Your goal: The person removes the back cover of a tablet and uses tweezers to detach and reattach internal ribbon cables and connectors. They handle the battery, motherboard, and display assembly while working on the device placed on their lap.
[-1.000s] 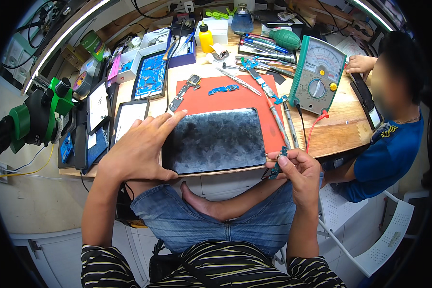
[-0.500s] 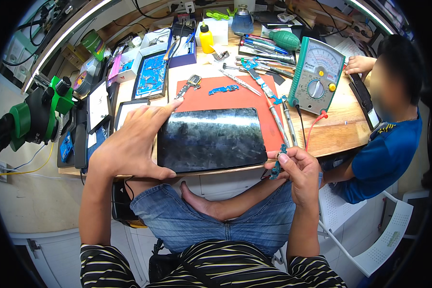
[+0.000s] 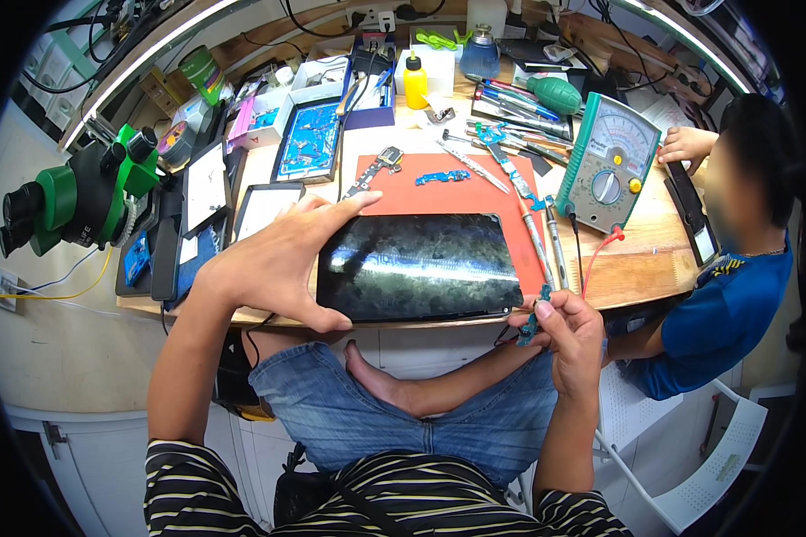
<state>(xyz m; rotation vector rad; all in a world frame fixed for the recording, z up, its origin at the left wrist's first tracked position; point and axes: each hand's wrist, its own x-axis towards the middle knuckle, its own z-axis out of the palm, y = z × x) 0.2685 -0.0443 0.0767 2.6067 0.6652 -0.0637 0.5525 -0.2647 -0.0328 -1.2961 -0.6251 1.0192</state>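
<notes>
A black glass tablet screen (image 3: 421,267), smudged and shiny, lies along the near table edge, partly over an orange mat (image 3: 439,199). My left hand (image 3: 273,259) is spread wide around its left end. The thumb lies at the near corner and the forefinger reaches past the far edge. Between the thumb and fingers of my right hand (image 3: 571,336) is a narrow blue-green circuit board (image 3: 532,324), held upright beside the screen's near right corner. Beyond the screen lie a small blue circuit board (image 3: 442,177) and a board with a metal part (image 3: 374,170).
Probes (image 3: 537,242) and an analog multimeter (image 3: 611,170) stand to the right. A yellow bottle (image 3: 415,82), tool trays and a box of blue boards (image 3: 308,143) crowd the back. A green microscope (image 3: 81,192) is at left. A person in blue (image 3: 712,313) sits at right.
The view has shifted, so the table appears farther right. My left forefinger has moved right, over the mat past the screen's far edge. My right hand still holds the circuit board by the corner.
</notes>
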